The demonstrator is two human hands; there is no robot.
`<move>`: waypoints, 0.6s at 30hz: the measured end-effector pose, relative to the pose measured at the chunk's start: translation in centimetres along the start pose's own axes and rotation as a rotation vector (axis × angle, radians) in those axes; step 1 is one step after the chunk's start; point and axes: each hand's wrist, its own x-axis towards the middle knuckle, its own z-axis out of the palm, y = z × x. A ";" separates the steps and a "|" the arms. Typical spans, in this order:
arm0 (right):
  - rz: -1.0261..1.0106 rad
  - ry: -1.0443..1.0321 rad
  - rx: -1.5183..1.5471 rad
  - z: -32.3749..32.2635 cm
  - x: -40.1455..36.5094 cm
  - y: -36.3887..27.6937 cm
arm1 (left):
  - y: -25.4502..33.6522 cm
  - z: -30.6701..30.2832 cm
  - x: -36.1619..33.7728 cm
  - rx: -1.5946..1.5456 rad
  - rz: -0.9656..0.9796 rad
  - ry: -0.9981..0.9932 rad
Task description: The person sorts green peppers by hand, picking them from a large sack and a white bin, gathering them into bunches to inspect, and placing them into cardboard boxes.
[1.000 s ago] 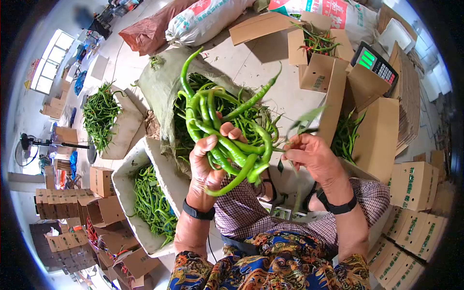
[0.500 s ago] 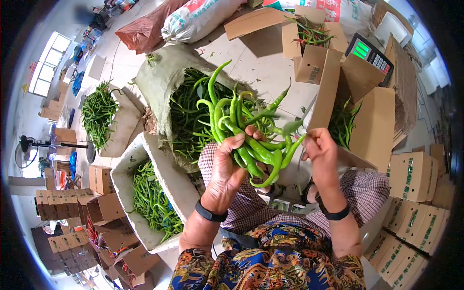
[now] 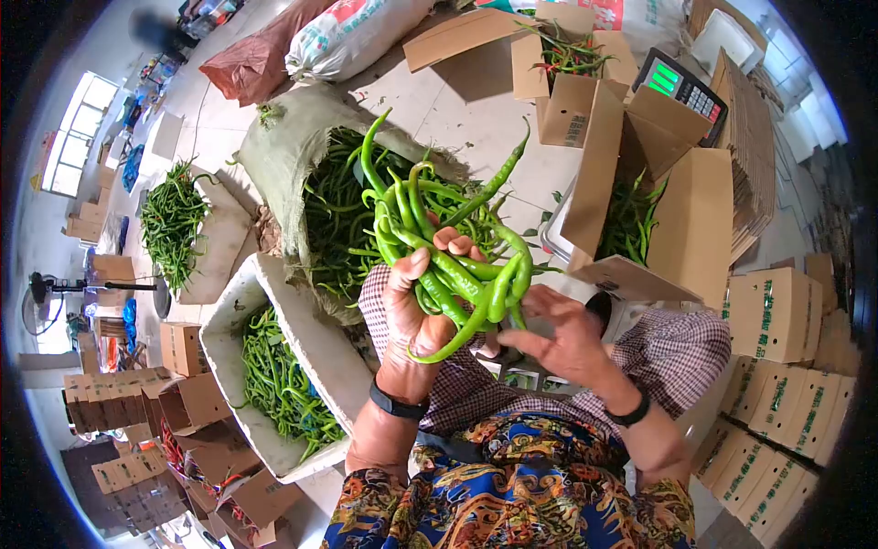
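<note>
Head view: L hand point(image 3: 412, 311) clenched round a bunch of green chillies point(image 3: 439, 247), held up above the lap, tips fanning upward in front of the open sack point(image 3: 283, 156). R hand point(image 3: 558, 339) loose, fingers spread, grasping nothing, just beside the bunch's lower ends. Foam box point(image 3: 229, 329) w/ more chillies at left; cardboard box point(image 3: 704, 229) at right.
</note>
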 end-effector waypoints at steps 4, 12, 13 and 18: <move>0.264 0.069 0.485 0.9 0.5 -0.6 | 0.4 -0.9 0.1 0.175 0.127 0.043; 0.572 0.051 1.043 -1.4 0.5 -2.2 | -0.3 -0.9 -0.1 0.291 0.063 0.062; 0.593 0.083 1.014 -1.7 0.4 -2.0 | 0.0 -1.0 0.3 0.237 0.050 0.001; 0.731 0.282 1.081 -1.5 -1.6 -1.0 | 0.8 0.3 0.4 0.049 0.171 0.065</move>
